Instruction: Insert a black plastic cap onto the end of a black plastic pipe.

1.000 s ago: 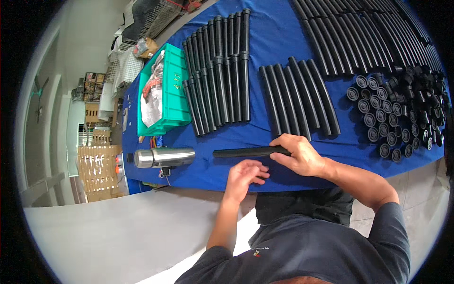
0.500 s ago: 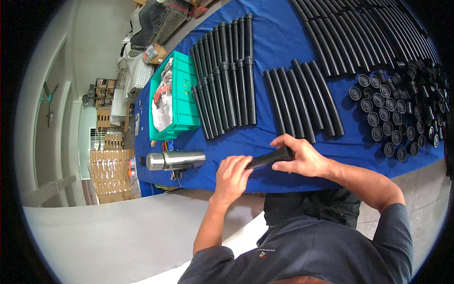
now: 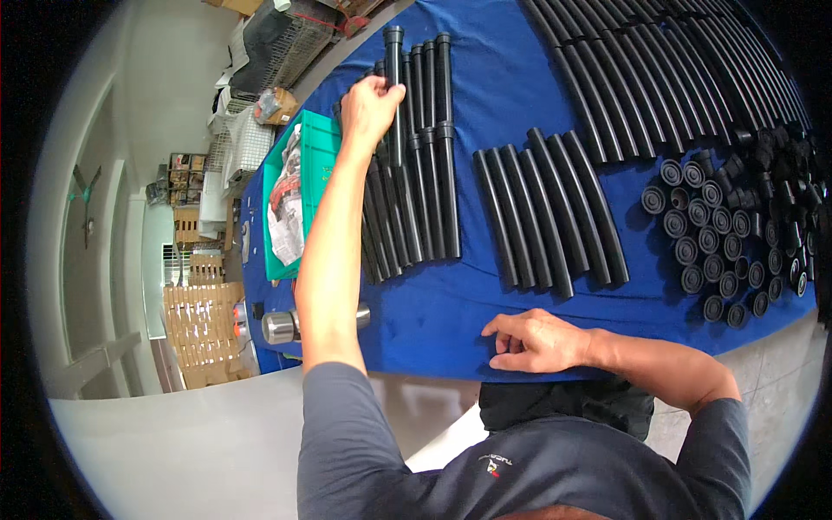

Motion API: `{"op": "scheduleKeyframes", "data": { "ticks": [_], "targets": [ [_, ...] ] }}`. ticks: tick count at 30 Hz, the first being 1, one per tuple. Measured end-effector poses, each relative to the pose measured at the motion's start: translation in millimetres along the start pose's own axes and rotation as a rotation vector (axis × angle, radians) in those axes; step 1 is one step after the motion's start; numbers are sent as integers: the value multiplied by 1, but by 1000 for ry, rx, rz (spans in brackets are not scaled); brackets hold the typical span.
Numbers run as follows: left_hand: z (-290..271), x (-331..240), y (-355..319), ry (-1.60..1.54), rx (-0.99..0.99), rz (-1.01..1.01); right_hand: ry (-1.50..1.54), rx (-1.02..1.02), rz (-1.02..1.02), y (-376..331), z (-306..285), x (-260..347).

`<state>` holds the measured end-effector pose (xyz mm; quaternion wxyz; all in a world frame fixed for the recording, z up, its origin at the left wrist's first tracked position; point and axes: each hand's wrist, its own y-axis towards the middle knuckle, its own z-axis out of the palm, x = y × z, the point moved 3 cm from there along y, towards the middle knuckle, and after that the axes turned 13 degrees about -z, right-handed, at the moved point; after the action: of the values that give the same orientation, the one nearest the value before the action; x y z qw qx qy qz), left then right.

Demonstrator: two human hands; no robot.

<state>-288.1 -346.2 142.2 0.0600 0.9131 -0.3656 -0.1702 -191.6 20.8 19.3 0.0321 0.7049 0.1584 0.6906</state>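
Observation:
Stretched far forward, my left hand point(image 3: 369, 113) is closed around a black tube point(image 3: 394, 61) with a wider capped end pointing away from me. That tube lies over a stack of similar capped tubes point(image 3: 446, 191) beside the green crate. My right hand point(image 3: 539, 341) is over the front edge of the blue cloth, holding nothing, its fingers slightly bent and apart. Beyond it lie several curved black tubes without caps point(image 3: 520, 217). Round black caps point(image 3: 711, 217) stand and lie in a heap to the right.
A green crate point(image 3: 321, 160) with paper inside stands at the left. My left arm partly hides a steel flask point(image 3: 279, 328) near the front edge. Long rows of black tubes point(image 3: 641, 95) fill the far right of the blue cloth point(image 3: 416, 334).
My left hand has moved forward and left with the tube, from in front of me to the stack of capped tubes. My right hand has let go of it and dropped slightly nearer.

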Motion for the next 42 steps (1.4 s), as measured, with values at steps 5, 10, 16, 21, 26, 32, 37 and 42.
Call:
{"op": "scheduleKeyframes", "data": {
  "ticks": [5, 10, 16, 21, 26, 32, 37, 42],
  "targets": [
    [53, 3, 69, 145, 43, -129, 38, -21, -11, 1, -3, -1],
    [82, 14, 90, 291, 115, -293, 81, 30, 37, 2, -2, -4],
    [93, 16, 95, 385, 154, -328, 89, -2, 10, 3, -4, -4],
    [96, 13, 95, 466, 172, -343, 110, 10, 22, 4, -5, -4],
    [92, 10, 90, 440, 139, -359, 111, 20, 27, 4, -5, -5],
    [86, 8, 81, 413, 143, -344, 104, 2, 18, 4, -3, -7],
    [65, -5, 63, 295, -12, -201, 68, -47, -48, 2, -2, -7],
    [43, -36, -16, -137, -58, 26, -10, 23, -115, 1, 1, -4]
  ]
}}
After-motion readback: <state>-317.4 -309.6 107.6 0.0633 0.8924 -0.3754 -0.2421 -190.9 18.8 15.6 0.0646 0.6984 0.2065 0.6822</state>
